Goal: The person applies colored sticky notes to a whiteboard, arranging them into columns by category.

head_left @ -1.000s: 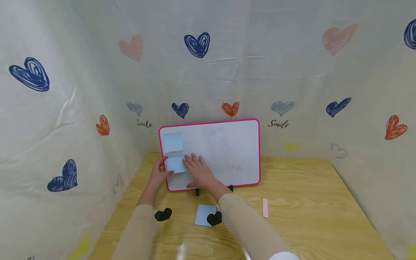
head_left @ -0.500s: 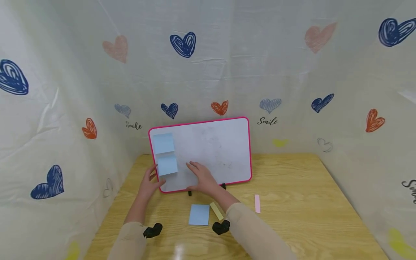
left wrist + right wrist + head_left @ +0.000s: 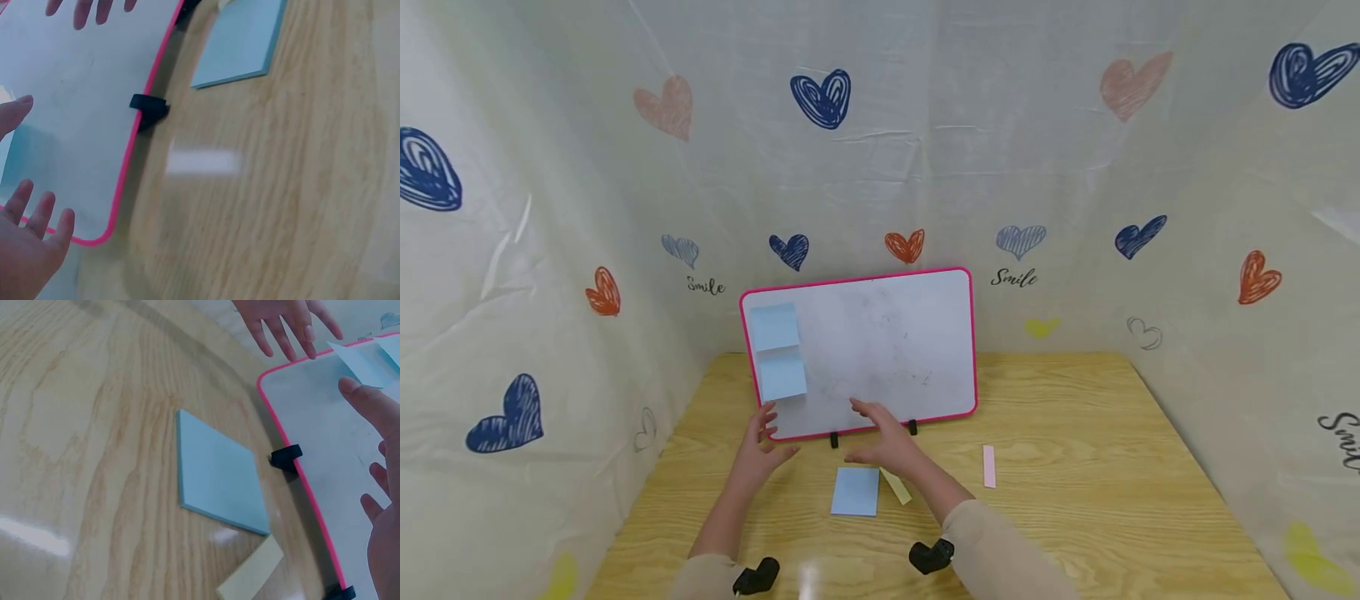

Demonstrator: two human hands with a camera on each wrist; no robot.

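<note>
A pink-rimmed whiteboard [image 3: 880, 350] leans upright on black feet at the back of the table. Two light blue sticky notes, an upper one [image 3: 775, 327] and a lower one [image 3: 783, 377], cling to its left side, one under the other. At the board's lower left corner my left hand [image 3: 754, 450] holds nothing, its fingers spread. My right hand [image 3: 891, 442], also holding nothing, hovers before the board's lower edge with thumb and fingers apart. Below and between the hands lies a blue sticky note pad [image 3: 219, 475], with a narrow yellow sticky pad [image 3: 251, 572] touching its corner.
A pink paper strip [image 3: 989, 467] lies on the wooden table [image 3: 1075, 467] to the right. Black feet [image 3: 150, 109] stick out from under the board's lower edge. A white curtain [image 3: 880, 150] printed with hearts hangs behind and at both sides.
Both hands have drawn back from the lower blue note, down toward the table. The note stays on the board. The yellow pad, earlier hidden by the right arm, has come into view.
</note>
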